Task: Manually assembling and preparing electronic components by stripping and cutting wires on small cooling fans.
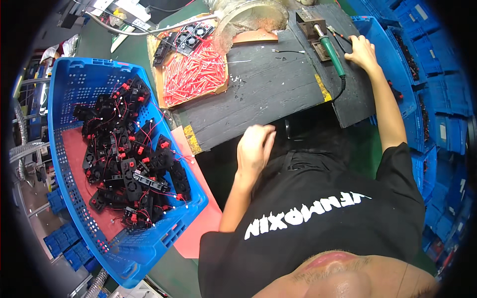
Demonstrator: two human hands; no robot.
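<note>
Blue crates (445, 92) stand stacked right of the right hand (362, 53). A stained, translucent hood (256, 19) stands at the desk (271, 74), left of that hand. Far left of the left hand (253, 148) runs a ribbed, silvery hose (21, 121).

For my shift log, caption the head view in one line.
Left hand near the bench edge, right hand beside a green-handled soldering iron, black wired parts in a blue crate.

Large white capital lettering (308, 213) across front of black shirt (323, 236).
</note>
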